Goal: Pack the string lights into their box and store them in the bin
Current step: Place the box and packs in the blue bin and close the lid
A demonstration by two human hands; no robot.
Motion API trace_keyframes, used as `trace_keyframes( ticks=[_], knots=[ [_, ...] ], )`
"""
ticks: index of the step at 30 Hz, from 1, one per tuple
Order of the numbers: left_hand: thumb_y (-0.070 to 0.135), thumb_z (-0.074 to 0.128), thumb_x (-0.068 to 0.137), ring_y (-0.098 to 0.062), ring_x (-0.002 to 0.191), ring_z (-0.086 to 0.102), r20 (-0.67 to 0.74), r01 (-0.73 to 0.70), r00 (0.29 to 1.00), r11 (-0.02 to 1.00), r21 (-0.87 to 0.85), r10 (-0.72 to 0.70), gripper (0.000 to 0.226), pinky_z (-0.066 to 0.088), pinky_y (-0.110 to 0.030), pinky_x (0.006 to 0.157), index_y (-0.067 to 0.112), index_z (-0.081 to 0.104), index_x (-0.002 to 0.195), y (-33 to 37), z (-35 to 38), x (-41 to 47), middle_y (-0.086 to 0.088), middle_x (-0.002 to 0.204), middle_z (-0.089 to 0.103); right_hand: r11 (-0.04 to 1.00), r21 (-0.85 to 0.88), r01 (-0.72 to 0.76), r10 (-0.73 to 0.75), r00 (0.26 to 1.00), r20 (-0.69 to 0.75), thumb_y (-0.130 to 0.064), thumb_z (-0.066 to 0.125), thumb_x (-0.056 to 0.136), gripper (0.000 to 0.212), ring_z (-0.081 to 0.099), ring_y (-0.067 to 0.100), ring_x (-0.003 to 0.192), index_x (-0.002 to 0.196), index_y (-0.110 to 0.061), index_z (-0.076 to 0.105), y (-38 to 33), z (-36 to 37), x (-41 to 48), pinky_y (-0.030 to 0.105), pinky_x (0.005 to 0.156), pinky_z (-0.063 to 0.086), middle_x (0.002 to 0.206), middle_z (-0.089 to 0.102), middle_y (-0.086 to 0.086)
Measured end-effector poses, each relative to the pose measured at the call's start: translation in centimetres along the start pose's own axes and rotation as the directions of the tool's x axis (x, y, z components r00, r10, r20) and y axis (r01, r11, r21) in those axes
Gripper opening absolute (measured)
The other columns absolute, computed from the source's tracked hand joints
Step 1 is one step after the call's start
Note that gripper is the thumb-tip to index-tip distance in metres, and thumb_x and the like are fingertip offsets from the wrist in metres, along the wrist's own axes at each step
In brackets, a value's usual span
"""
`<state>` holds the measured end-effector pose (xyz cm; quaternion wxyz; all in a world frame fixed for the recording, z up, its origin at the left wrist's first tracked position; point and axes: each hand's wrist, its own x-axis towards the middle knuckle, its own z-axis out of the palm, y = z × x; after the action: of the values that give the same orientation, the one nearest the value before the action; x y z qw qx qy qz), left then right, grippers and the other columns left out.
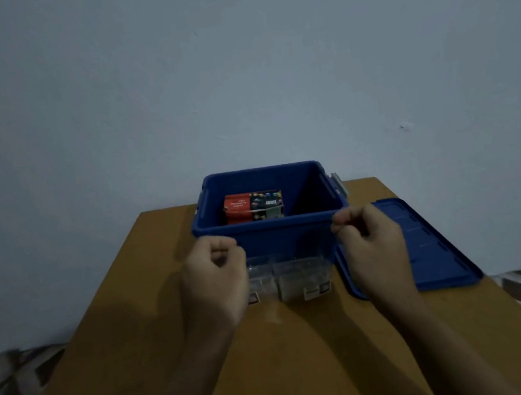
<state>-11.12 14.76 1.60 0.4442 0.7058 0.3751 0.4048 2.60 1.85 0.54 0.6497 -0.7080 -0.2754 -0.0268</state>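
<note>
Box (253, 206): red and dark, printed "LED".
Bin (273, 240): blue, open, held 1 box; lid (435, 246) lay flat at right.
Hands: left hand (213, 271) and right hand (373, 240) were curled, empty, at near rim.

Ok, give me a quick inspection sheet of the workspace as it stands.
Surface: brown wooden table.
Job's things: lights box lies inside the open blue bin; blue lid lies on the table, right of the bin.
Clutter: clear plastic packets in front of the bin.
Grippers: left hand and right hand, fingers curled, at the bin's near rim; grip unclear.
Cables: nothing seen.
Surroundings: plain wall behind; patterned floor at both sides.
</note>
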Motion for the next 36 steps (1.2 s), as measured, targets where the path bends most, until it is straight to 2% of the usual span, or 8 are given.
trace_keyframes(
  ticks=[4, 7, 9, 12, 20, 30, 33, 36],
  knots=[
    [0.025, 0.059, 0.096, -0.031, 0.076, 0.069, 0.108, 0.064, 0.992, 0.997, 0.043, -0.068, 0.022, 0.058, -0.050, 0.068, 0.011, 0.069, 0.082, -2.3, 1.5, -2.3, -0.013, 0.081, 0.071, 0.980, -0.064, -0.188, 0.191, 0.980, 0.053, -0.010, 0.055, 0.098, 0.017, 0.058, 0.013, 0.065, 0.090, -0.023, 0.063, 3.3, -0.1, -2.6, 0.027, 0.053, 0.046, 0.080, 0.066, -0.001],
    [0.035, 0.061, 0.095, -0.039, 0.076, 0.070, 0.151, 0.131, 0.978, 0.987, 0.093, -0.144, 0.039, 0.057, -0.056, 0.066, -0.001, 0.070, 0.081, -3.2, 3.0, -3.1, -0.022, 0.083, 0.071, 0.963, -0.099, -0.250, 0.258, 0.964, 0.069, -0.020, 0.056, 0.099, 0.009, 0.063, 0.016, 0.079, 0.094, -0.025, 0.062, 4.1, 0.5, -3.2, 0.028, 0.062, 0.046, 0.087, 0.067, -0.002],
    [0.043, 0.064, 0.093, -0.035, 0.067, 0.072, 0.153, 0.195, 0.966, 0.977, 0.091, -0.207, 0.047, 0.060, -0.054, 0.061, 0.000, 0.073, 0.078, -3.0, 3.8, -3.1, -0.017, 0.072, 0.072, 0.954, -0.139, -0.265, 0.277, 0.958, 0.077, -0.030, 0.055, 0.101, 0.010, 0.062, 0.016, 0.083, 0.095, -0.024, 0.061, 4.2, 1.0, -3.1, 0.027, 0.064, 0.043, 0.089, 0.066, -0.002],
    [0.049, 0.065, 0.091, -0.020, 0.053, 0.071, 0.140, 0.277, 0.948, 0.958, 0.073, -0.285, 0.047, 0.062, -0.039, 0.056, 0.007, 0.072, 0.071, -2.8, 4.7, -2.8, -0.004, 0.058, 0.072, 0.938, -0.179, -0.296, 0.315, 0.945, 0.085, -0.039, 0.052, 0.102, 0.021, 0.061, 0.014, 0.085, 0.095, -0.021, 0.059, 4.1, 1.7, -2.8, 0.028, 0.064, 0.043, 0.090, 0.065, -0.001],
    [0.044, 0.068, 0.091, -0.020, 0.053, 0.071, 0.204, 0.457, 0.876, 0.888, -0.058, -0.438, 0.038, 0.052, -0.025, 0.044, 0.007, 0.069, 0.091, -3.9, 5.7, -2.3, -0.005, 0.061, 0.073, 0.912, -0.237, -0.336, 0.364, 0.928, 0.083, -0.035, 0.055, 0.100, 0.022, 0.059, 0.014, 0.072, 0.087, -0.018, 0.058, 4.2, 1.5, -2.6, 0.027, 0.056, 0.038, 0.082, 0.065, 0.002],
    [0.044, 0.064, 0.094, -0.010, 0.046, 0.061, 0.254, 0.351, 0.904, 0.936, 0.014, -0.343, 0.028, 0.047, -0.022, 0.044, 0.017, 0.068, 0.088, -4.1, 3.1, -4.2, -0.007, 0.070, 0.074, 0.928, -0.254, -0.275, 0.323, 0.930, 0.177, -0.038, 0.059, 0.099, 0.021, 0.061, 0.015, 0.073, 0.086, -0.022, 0.061, 3.9, 0.2, -4.2, 0.027, 0.060, 0.043, 0.082, 0.066, 0.000],
    [0.047, 0.061, 0.095, -0.008, 0.043, 0.060, 0.244, 0.297, 0.920, 0.952, 0.078, -0.307, 0.036, 0.046, -0.022, 0.044, 0.015, 0.072, 0.085, -4.4, 2.0, -4.6, -0.005, 0.068, 0.073, 0.932, -0.255, -0.258, 0.313, 0.927, 0.206, -0.036, 0.059, 0.099, 0.019, 0.061, 0.014, 0.073, 0.086, -0.022, 0.061, 3.7, 0.7, -4.8, 0.027, 0.060, 0.044, 0.082, 0.066, 0.000],
    [0.049, 0.061, 0.094, -0.013, 0.044, 0.062, 0.216, 0.219, 0.945, 0.965, 0.145, -0.247, 0.050, 0.048, -0.031, 0.048, 0.004, 0.073, 0.077, -5.3, 0.4, -4.5, -0.010, 0.063, 0.070, 0.935, -0.241, -0.261, 0.323, 0.908, 0.267, -0.035, 0.058, 0.099, 0.018, 0.062, 0.012, 0.073, 0.089, -0.021, 0.061, 3.3, 1.5, -5.4, 0.024, 0.059, 0.044, 0.085, 0.066, 0.000]
  ],
)
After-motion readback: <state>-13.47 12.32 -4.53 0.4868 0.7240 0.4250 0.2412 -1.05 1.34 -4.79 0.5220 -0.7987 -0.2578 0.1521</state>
